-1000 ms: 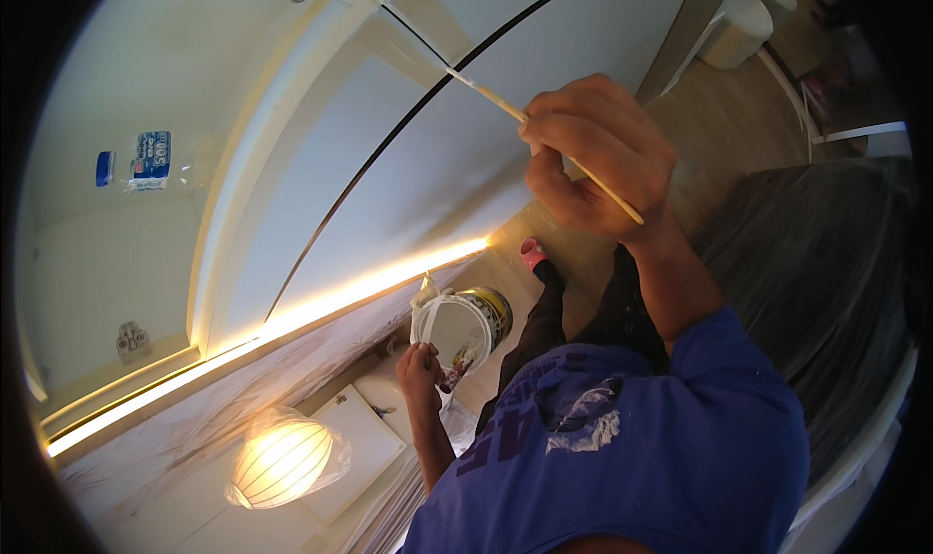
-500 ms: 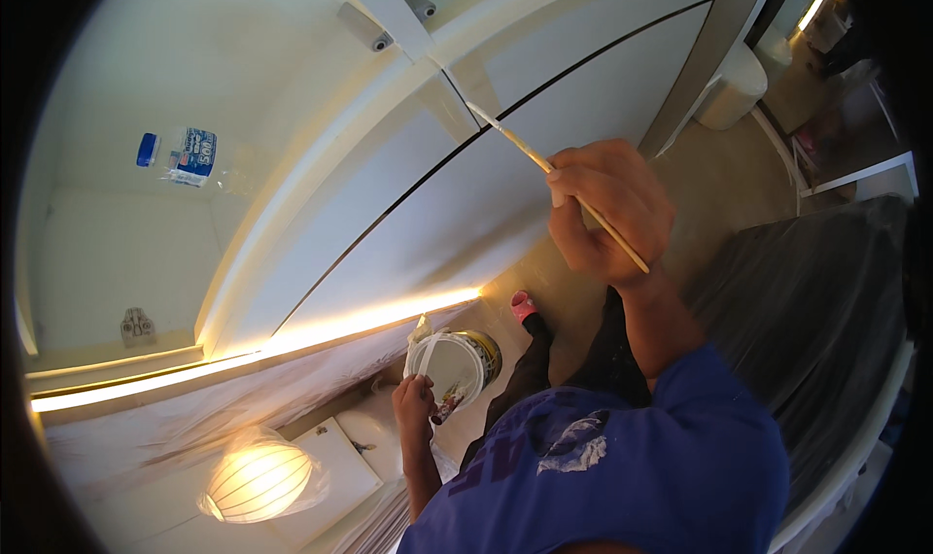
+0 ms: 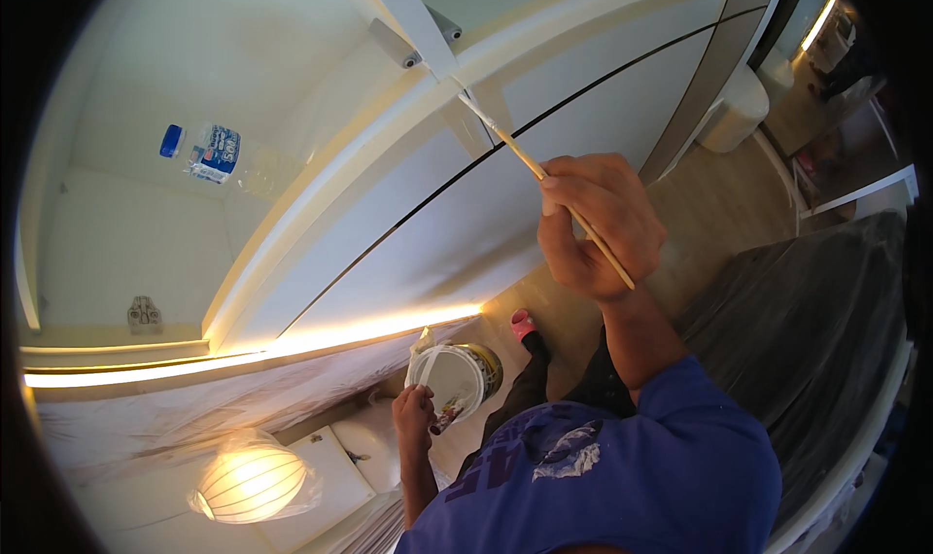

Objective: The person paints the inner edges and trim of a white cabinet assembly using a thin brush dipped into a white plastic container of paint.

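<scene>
My right hand pinches the wooden handle of a thin paintbrush. The white-coated bristles reach up to the pale cabinet frame, beside the end of a vertical divider; whether they touch is hard to tell. Below the bristles runs the dark gap between white cabinet fronts. Low down, my left hand is closed at the near side of a white bucket, beside a pale strip crossing its opening. A dark reddish stick-like thing lies against the bucket by those fingers; its kind is unclear.
A clear plastic bottle with a blue cap is inside the cabinet at left. Grey hinges flank the divider. A lit strip edges the cabinet's base. A plastic-wrapped lamp glows at lower left; a dark plastic-covered piece stands right.
The brush tip has shifted slightly up and left along the joint, toward the divider's end. The view has tilted a little. My left hand stays at the bucket.
</scene>
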Tool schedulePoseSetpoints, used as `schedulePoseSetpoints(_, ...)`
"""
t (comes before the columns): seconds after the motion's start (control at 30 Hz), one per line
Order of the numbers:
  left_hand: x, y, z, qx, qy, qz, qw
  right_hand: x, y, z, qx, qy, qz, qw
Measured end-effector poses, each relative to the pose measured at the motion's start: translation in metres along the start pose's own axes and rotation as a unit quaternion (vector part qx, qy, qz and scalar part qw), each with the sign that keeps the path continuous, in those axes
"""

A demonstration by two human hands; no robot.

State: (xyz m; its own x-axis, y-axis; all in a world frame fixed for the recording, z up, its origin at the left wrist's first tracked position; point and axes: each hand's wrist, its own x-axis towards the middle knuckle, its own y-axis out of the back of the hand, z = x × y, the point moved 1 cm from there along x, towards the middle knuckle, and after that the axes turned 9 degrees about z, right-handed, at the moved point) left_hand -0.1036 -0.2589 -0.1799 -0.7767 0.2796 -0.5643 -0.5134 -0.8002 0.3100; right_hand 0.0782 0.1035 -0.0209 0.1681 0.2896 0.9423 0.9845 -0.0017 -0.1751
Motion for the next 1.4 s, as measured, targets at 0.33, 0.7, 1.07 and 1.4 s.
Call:
schedulePoseSetpoints(0.33,0.004,0.006,-0.005,0.003,0.013,0.010,1.000,-0.010,-0.004,-0.016,0.035,-0.050,-0.032,0.998)
schedulePoseSetpoints(0.7,0.015,0.006,-0.013,0.020,-0.001,-0.030,0.999,-0.080,-0.007,-0.080,0.138,-0.148,-0.229,0.952)
schedulePoseSetpoints(1.07,0.025,-0.020,-0.023,0.034,0.005,-0.053,0.998,-0.107,0.020,-0.097,0.109,-0.293,-0.279,0.908)
schedulePoseSetpoints(1.4,-0.020,-0.063,0.024,0.092,-0.025,-0.082,0.992,-0.120,0.130,-0.049,-0.075,-0.383,-0.218,0.895)
